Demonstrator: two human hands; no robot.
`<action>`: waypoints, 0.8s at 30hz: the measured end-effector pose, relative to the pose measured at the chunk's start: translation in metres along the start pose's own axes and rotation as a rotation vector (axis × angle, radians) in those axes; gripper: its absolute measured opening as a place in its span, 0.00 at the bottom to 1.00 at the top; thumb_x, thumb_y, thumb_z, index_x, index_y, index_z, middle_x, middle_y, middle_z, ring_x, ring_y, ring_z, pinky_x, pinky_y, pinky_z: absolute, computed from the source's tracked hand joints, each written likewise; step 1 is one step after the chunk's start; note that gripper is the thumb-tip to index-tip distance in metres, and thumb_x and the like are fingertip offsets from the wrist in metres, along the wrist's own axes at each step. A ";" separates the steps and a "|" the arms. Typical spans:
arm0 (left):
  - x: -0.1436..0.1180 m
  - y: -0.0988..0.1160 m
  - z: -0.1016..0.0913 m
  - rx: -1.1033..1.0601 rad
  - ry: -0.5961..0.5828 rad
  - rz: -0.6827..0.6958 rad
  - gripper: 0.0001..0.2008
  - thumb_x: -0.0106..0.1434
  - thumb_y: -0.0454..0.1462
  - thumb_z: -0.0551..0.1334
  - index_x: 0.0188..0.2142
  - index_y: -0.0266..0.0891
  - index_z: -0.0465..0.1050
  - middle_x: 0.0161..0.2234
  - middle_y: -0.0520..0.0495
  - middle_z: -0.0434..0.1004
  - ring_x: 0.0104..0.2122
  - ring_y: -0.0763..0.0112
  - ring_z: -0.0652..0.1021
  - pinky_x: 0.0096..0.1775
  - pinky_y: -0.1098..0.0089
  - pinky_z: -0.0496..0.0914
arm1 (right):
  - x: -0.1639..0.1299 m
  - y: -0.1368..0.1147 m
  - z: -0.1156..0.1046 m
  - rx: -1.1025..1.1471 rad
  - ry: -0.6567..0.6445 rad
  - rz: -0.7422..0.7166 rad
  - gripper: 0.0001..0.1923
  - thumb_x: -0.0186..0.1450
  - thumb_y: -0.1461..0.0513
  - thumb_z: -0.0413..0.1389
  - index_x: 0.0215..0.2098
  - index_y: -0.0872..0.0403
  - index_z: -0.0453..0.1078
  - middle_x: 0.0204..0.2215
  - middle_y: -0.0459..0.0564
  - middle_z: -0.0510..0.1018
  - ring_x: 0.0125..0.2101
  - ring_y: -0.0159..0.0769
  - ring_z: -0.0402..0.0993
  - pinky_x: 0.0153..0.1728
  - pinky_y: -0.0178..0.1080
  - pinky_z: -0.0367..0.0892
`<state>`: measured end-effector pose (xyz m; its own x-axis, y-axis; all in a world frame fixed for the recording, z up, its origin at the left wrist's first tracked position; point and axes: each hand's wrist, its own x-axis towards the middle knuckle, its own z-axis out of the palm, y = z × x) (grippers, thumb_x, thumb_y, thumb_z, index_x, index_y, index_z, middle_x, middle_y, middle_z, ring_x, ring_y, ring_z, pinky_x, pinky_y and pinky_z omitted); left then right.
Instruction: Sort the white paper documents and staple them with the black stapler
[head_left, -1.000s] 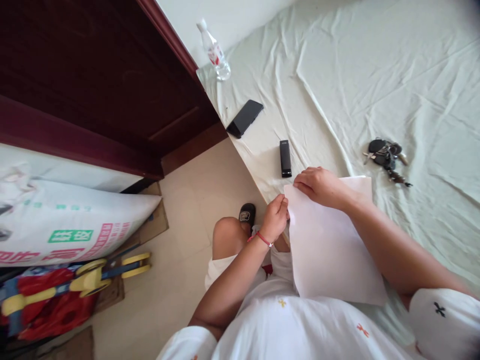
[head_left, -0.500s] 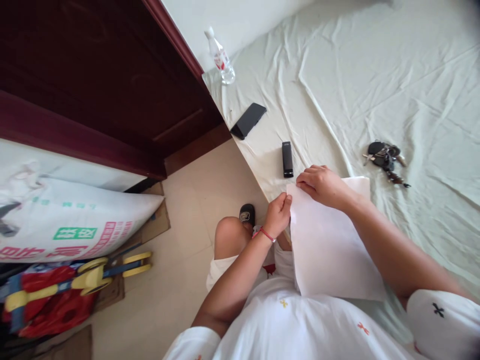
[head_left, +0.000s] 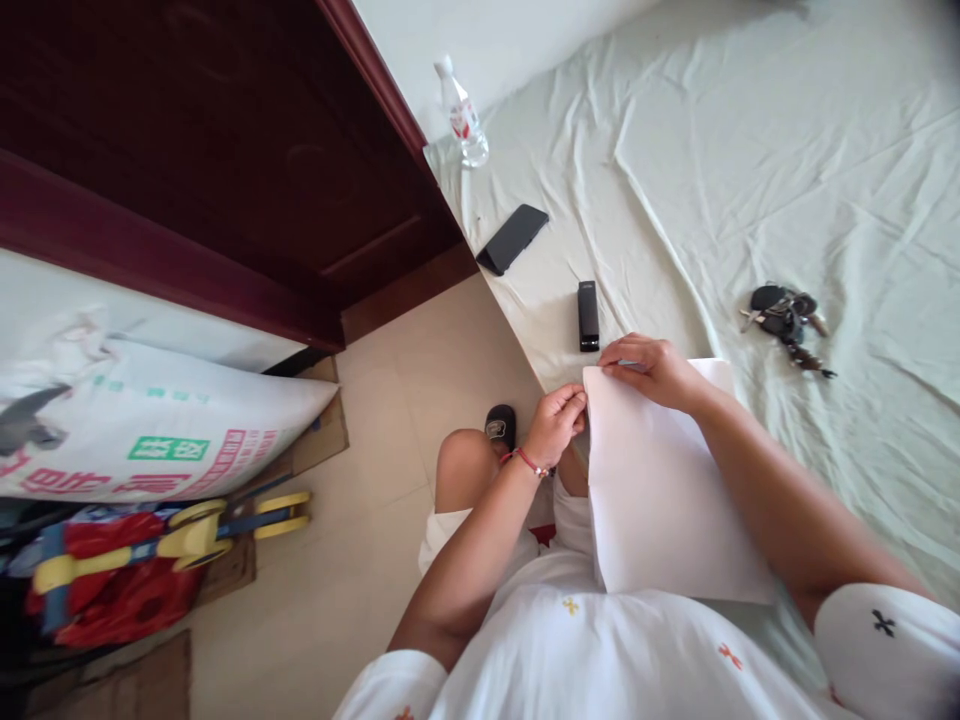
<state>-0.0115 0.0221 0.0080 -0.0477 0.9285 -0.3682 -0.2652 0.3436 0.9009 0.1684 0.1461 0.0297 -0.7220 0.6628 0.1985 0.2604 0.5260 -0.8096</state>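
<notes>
White sheets of paper (head_left: 660, 500) lie in front of me, across my lap and the bed's edge. My left hand (head_left: 556, 425) is closed at their left edge near the top corner, thumb and fingers pressed together. From above, my right hand (head_left: 652, 372) pinches the top edge close to that same corner, its wrist and forearm crossing over the sheets. Just beyond my right fingertips a black stapler (head_left: 589, 318) rests on the sheet-covered bed, touched by neither hand. How many sheets there are cannot be made out.
On the pale bedsheet (head_left: 675, 180) are a black folding case (head_left: 514, 240), a water bottle (head_left: 463, 115) by the wall and a bunch of keys (head_left: 787, 320). Down on the left floor lie a big white sack (head_left: 187, 420) and a yellow-blue scooter (head_left: 195, 545).
The view has shifted slightly, so the surroundings sit a little further right. Both hands stay at the paper's upper left corner, and my right fingers have moved slightly along its top edge.
</notes>
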 end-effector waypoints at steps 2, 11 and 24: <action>0.001 -0.002 -0.001 0.032 -0.005 0.019 0.23 0.59 0.55 0.68 0.34 0.36 0.74 0.22 0.58 0.61 0.19 0.84 0.59 0.23 0.77 0.54 | -0.001 0.001 0.001 0.023 0.003 -0.006 0.13 0.72 0.54 0.55 0.40 0.50 0.79 0.41 0.53 0.85 0.44 0.42 0.80 0.49 0.47 0.74; 0.008 -0.016 0.003 0.238 0.186 0.058 0.15 0.65 0.45 0.62 0.39 0.35 0.79 0.20 0.56 0.66 0.19 0.79 0.64 0.23 0.75 0.57 | 0.000 0.005 0.006 -0.018 0.059 -0.033 0.11 0.71 0.55 0.57 0.38 0.50 0.79 0.38 0.53 0.84 0.44 0.44 0.79 0.50 0.49 0.74; 0.007 0.004 0.014 0.151 0.203 -0.030 0.09 0.63 0.39 0.63 0.32 0.34 0.78 0.19 0.56 0.64 0.18 0.81 0.63 0.22 0.76 0.55 | 0.001 0.012 0.009 -0.128 0.073 -0.109 0.11 0.72 0.56 0.56 0.41 0.50 0.80 0.39 0.54 0.83 0.45 0.46 0.74 0.51 0.52 0.70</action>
<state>0.0004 0.0317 0.0120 -0.2387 0.8756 -0.4200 -0.1236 0.4016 0.9074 0.1649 0.1485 0.0149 -0.7029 0.6328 0.3248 0.2659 0.6573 -0.7052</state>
